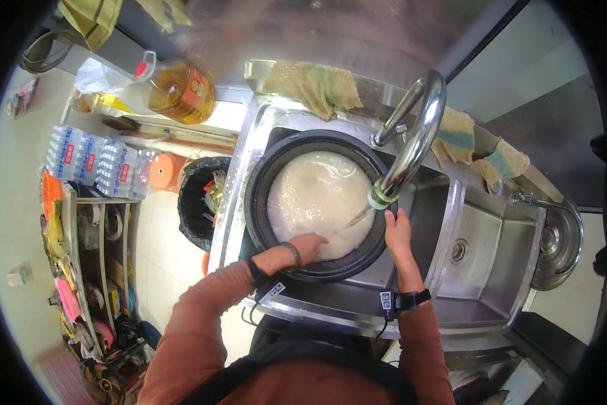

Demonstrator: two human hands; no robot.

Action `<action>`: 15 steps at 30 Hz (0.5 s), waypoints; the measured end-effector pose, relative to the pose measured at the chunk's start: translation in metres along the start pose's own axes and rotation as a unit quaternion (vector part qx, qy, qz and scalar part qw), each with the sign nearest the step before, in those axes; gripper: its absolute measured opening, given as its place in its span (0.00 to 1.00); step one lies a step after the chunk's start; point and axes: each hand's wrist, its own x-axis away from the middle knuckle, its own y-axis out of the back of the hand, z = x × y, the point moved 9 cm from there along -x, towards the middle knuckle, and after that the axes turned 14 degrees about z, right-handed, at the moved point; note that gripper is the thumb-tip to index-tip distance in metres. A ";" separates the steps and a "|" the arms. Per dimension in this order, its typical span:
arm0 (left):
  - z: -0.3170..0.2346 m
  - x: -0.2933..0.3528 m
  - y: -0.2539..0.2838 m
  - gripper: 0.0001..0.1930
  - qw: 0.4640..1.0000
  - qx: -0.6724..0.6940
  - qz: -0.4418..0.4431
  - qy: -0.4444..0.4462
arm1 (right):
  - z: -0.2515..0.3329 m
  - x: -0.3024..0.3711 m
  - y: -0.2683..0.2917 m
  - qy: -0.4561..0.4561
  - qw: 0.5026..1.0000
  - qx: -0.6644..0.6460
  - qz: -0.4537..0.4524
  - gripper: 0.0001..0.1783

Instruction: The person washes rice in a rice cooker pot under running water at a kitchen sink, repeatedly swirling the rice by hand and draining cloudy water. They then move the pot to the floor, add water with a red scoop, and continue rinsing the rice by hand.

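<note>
A large round black pot (257, 223) sits in the left sink basin, filled with milky white water (317, 189). My left hand (308, 248) dips into the water near the pot's front side; its fingertips are hidden below the surface. Above the pot's right side hangs the spout of a chrome faucet (411, 158), with a thin stream running down into the water. My right hand (399, 236) is by the pot's right rim, just below the spout end, fingers stretched out and holding nothing. Whether it touches the rim, I cannot tell.
A second sink basin (482, 256) lies to the right. Cloths (317, 84) hang over the back ledge. At the left stand an oil jug (182, 91), a black-lined trash bin (194, 212), packs of bottled water (81, 158) and a cluttered shelf (101, 270).
</note>
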 end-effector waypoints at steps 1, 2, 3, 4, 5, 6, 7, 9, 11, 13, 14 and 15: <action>-0.007 -0.010 -0.007 0.21 0.998 0.001 0.059 -0.016 | -0.006 -0.001 -0.002 -0.013 1.000 0.002 0.005 0.21; -0.013 -0.020 -0.009 0.21 0.995 -0.004 0.095 -0.037 | -0.010 -0.003 -0.004 -0.022 1.000 0.001 0.012 0.21; -0.017 -0.028 -0.011 0.21 0.990 -0.011 0.131 -0.057 | -0.012 -0.004 -0.005 -0.018 1.000 -0.002 0.009 0.22; -0.017 -0.033 0.005 0.20 0.995 -0.018 0.072 -0.064 | -0.012 -0.004 -0.003 -0.007 1.000 0.017 -0.019 0.22; -0.011 -0.040 0.029 0.23 0.998 0.021 0.005 -0.055 | -0.008 -0.003 -0.001 0.014 0.998 0.034 -0.056 0.22; -0.013 -0.039 0.052 0.22 0.994 -0.002 -0.057 -0.090 | -0.010 -0.001 0.001 0.005 0.996 0.048 -0.079 0.23; -0.012 -0.043 0.073 0.21 0.992 -0.019 -0.084 -0.088 | -0.009 0.000 -0.001 0.022 0.997 0.034 -0.068 0.23; -0.016 -0.034 0.122 0.13 0.971 -0.038 -0.200 -0.124 | -0.012 -0.002 -0.002 0.009 0.999 0.000 -0.033 0.23; 0.004 -0.037 0.156 0.20 0.974 -0.045 -0.223 -0.007 | -0.010 -0.002 -0.002 0.003 1.000 -0.004 -0.015 0.23; 0.009 -0.024 0.183 0.21 0.941 -0.082 -0.321 0.064 | -0.007 -0.001 -0.001 -0.002 1.000 -0.014 -0.007 0.23; 0.009 -0.029 0.180 0.21 0.946 -0.087 -0.301 0.084 | -0.008 -0.001 -0.001 -0.009 1.000 -0.020 -0.002 0.23; 0.007 -0.031 0.176 0.21 0.944 -0.093 -0.299 0.108 | -0.008 -0.001 -0.002 -0.004 1.000 -0.030 0.003 0.22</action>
